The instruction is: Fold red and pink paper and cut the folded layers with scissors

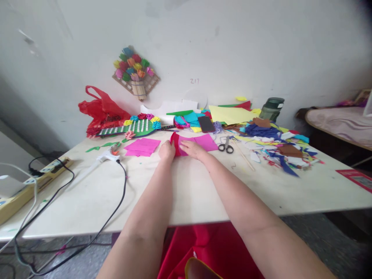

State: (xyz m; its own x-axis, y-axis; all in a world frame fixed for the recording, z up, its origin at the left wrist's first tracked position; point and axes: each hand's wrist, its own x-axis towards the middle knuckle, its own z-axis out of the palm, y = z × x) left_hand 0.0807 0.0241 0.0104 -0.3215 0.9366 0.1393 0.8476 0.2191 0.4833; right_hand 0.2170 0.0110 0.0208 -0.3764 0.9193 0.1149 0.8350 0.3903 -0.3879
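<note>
A small red sheet of craft paper or felt [176, 144] stands between my hands over a magenta sheet [207, 142]. My left hand [167, 150] is closed on the left edge of the red sheet, pinching it where it bends up. Lying on the magenta sheet with its fingers stretched to the left is my right hand [192, 149], its tips at the red sheet's right side. A stack of magenta pieces [142, 147] rests left of my left hand. Black-handled scissors [226, 146] lie right of the magenta sheet.
A white glue gun [107, 155] lies left, its cord trailing to a power strip [43, 174]. Behind are a green flower-decorated craft [136, 128], a red plastic bag [104, 106] and a phone [206, 124]. Colourful scraps [267, 133] and a bottle [272, 109] occupy the right.
</note>
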